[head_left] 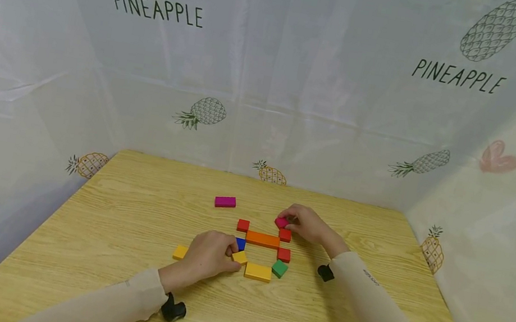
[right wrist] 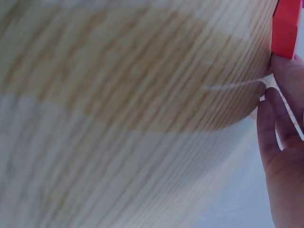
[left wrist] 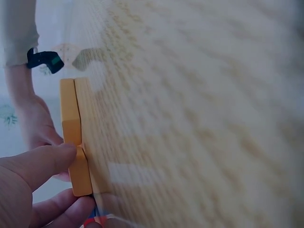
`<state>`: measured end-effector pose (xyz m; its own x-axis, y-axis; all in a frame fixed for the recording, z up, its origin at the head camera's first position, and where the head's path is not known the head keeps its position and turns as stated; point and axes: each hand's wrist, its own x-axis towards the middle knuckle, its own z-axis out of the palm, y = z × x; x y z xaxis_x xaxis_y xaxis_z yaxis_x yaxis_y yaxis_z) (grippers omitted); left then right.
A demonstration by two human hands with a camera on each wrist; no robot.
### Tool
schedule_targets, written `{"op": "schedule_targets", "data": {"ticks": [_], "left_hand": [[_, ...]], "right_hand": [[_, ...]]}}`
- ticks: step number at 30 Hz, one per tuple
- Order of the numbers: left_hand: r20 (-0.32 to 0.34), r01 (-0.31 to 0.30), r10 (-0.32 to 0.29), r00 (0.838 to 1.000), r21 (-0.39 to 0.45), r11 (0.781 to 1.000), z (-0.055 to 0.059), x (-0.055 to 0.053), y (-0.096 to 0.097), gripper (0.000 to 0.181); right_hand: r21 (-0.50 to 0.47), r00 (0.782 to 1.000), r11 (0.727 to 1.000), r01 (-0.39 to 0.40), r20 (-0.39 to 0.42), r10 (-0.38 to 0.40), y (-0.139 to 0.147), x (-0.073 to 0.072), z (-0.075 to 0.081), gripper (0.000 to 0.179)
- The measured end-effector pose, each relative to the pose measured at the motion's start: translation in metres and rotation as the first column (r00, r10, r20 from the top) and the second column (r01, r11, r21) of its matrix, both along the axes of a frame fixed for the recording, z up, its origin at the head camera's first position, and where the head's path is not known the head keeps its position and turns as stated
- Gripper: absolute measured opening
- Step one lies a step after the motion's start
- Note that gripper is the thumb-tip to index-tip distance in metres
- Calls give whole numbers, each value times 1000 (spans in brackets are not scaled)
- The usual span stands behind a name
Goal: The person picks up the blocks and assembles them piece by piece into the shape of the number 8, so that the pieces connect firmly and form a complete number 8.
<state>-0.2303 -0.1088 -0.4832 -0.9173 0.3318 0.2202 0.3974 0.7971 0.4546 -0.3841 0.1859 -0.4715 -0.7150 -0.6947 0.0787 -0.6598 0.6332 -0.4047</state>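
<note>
My left hand point(head_left: 207, 255) pinches a small yellow block point(head_left: 239, 257) between thumb and fingers at the near left corner of a ring of blocks. In the left wrist view that block point(left wrist: 81, 176) meets the end of a longer yellow block point(left wrist: 70, 107). A blue block point(head_left: 240, 244) lies just beyond my left fingertips, partly hidden by them. My right hand point(head_left: 306, 223) pinches a magenta block point(head_left: 281, 222) at the far right corner, close behind a red block point(head_left: 285, 235). In the right wrist view my thumb is beside a red block point(right wrist: 286, 31).
An orange block point(head_left: 262, 239) spans the ring's far side, with a red block point(head_left: 243, 226) left of it. Another red block point(head_left: 284, 255) and a green block point(head_left: 279, 269) line the right. A magenta block point(head_left: 225, 202) lies farther back; a yellow block point(head_left: 179, 252) sits behind my left hand.
</note>
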Motion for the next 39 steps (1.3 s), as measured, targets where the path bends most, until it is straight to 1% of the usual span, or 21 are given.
{"op": "schedule_targets", "data": {"ticks": [5, 8, 12, 15, 17, 19, 20, 23, 27, 29, 32, 35, 39], "left_hand": [[30, -9, 9, 1000, 12, 1000, 2, -1, -1, 31], [37, -34, 34, 999, 9, 999, 6, -3, -3, 31], [24, -55, 55, 998, 2, 998, 15, -5, -7, 29], [5, -60, 60, 998, 16, 998, 22, -5, -11, 26], [-9, -68, 68, 998, 25, 997, 27, -7, -14, 25], [-27, -74, 75, 997, 31, 997, 32, -12, -16, 24], [-30, -76, 77, 997, 33, 997, 34, -16, -17, 23], [-39, -74, 75, 996, 26, 997, 37, -33, -22, 23], [-42, -56, 56, 998, 12, 998, 38, -63, -33, 25], [-38, -52, 52, 998, 1, 999, 38, -77, -39, 30], [-9, -64, 63, 998, -27, 998, 37, -96, -48, 38], [27, -65, 67, 997, -67, 996, 33, -111, -55, 44], [66, -57, 65, 996, -114, 992, 27, -125, -64, 44]], "right_hand": [[4, 1000, 1000, -2, -2, 2, 0, -1, 0, 26], [9, 1000, 1000, -17, -18, 17, -1, -1, 1, 26], [8, 1000, 1000, -24, -15, 24, -3, 0, 2, 26], [9, 1000, 1000, -20, -5, 20, -4, 0, 2, 26], [6, 1000, 1000, -23, -7, 23, -4, 0, 2, 26], [4, 1000, 1000, -27, -11, 27, -4, 0, 1, 26], [2, 1000, 1000, -28, -12, 28, -4, 0, 1, 26], [0, 1000, 1000, -22, -13, 22, -4, 0, 1, 26], [2, 1000, 1000, -14, -18, 14, -3, 0, 0, 26], [-1, 1000, 1000, -15, -15, 15, -3, 1, 0, 26], [-1, 1000, 1000, -19, -14, 19, -2, 1, 0, 26], [6, 1000, 1000, -12, -12, 12, -2, 1, -1, 26], [19, 1000, 1000, 4, -15, -4, -2, 0, -1, 26]]}}
